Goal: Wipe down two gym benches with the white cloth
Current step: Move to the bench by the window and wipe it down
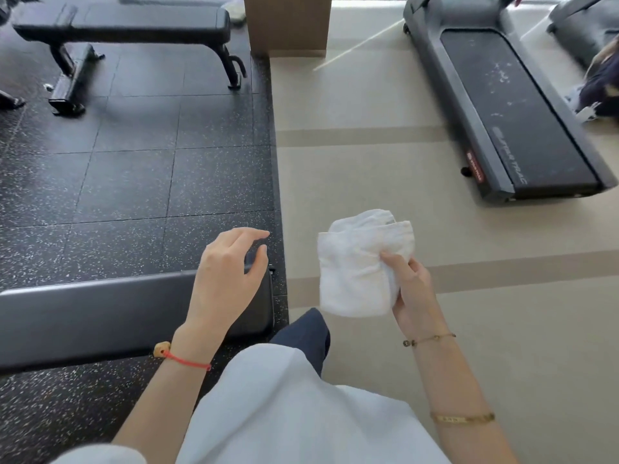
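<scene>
The right hand [410,286] gripped the bunched white cloth [358,262] in the air, off the near bench [100,316] and beyond its right end. The left hand [227,276] hovered empty and loosely curled over that end. So loosely wadded, the cloth could have unfolded mid-stroke and missed strips; the far bench [134,21] looked untouched.

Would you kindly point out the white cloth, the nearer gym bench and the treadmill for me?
white cloth [351,272]: head view, middle of the folded bundle held in the right hand.
nearer gym bench [100,316]: head view, bare top of the black pad.
treadmill [509,105]: head view, middle of the dark running belt.
</scene>
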